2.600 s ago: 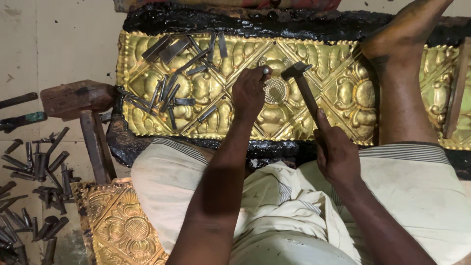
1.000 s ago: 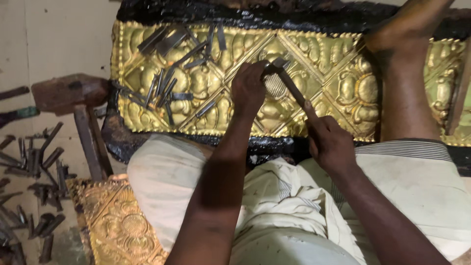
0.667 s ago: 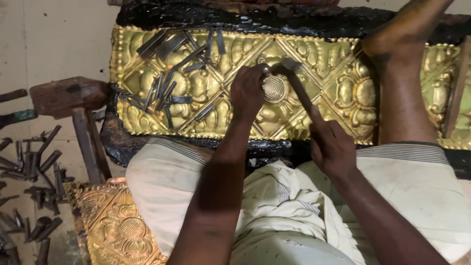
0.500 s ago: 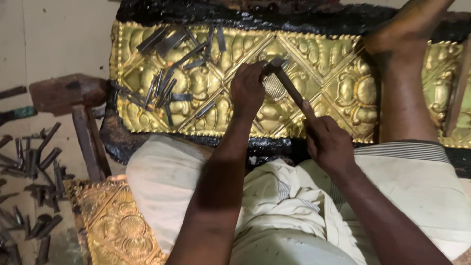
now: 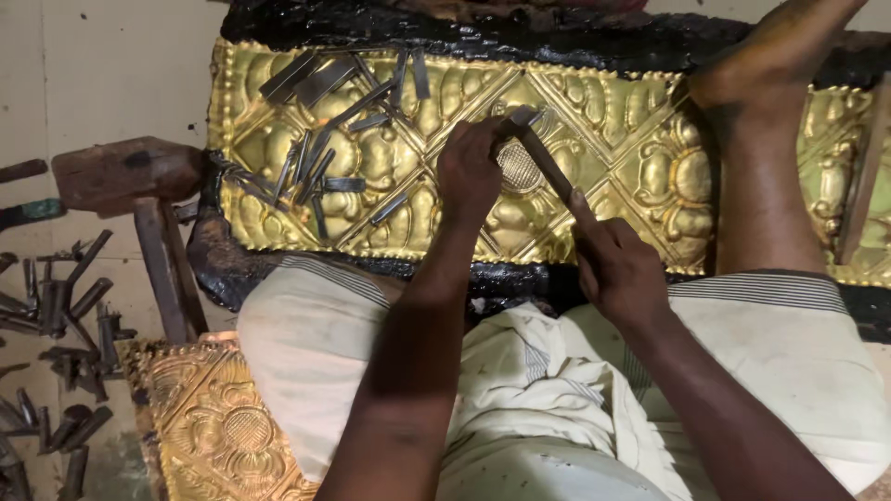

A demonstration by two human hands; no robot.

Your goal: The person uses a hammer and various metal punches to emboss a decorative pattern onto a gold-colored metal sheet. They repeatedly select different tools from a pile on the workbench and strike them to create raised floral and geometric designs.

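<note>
A long embossed golden metal panel (image 5: 613, 139) lies on a black pitch bed (image 5: 520, 32) in front of me. My left hand (image 5: 469, 172) is closed around a small punch held upright on a hatched round boss (image 5: 520, 169) of the panel; the punch is mostly hidden by my fingers. My right hand (image 5: 617, 264) grips the handle of a small hammer (image 5: 543, 153). Its head rests right at the top of the punch. My right leg and foot (image 5: 761, 139) lie across the panel on the right.
Several loose steel punches (image 5: 325, 139) lie on the panel's left part. More punches (image 5: 60, 325) are scattered on the floor at left. A wooden mallet (image 5: 139, 204) rests beside the pitch bed. A second embossed golden panel (image 5: 218, 427) lies at lower left.
The hammer has been rising and falling on the punch. It is down on the punch now, as it was half a second ago. My left hand has stayed on the boss.
</note>
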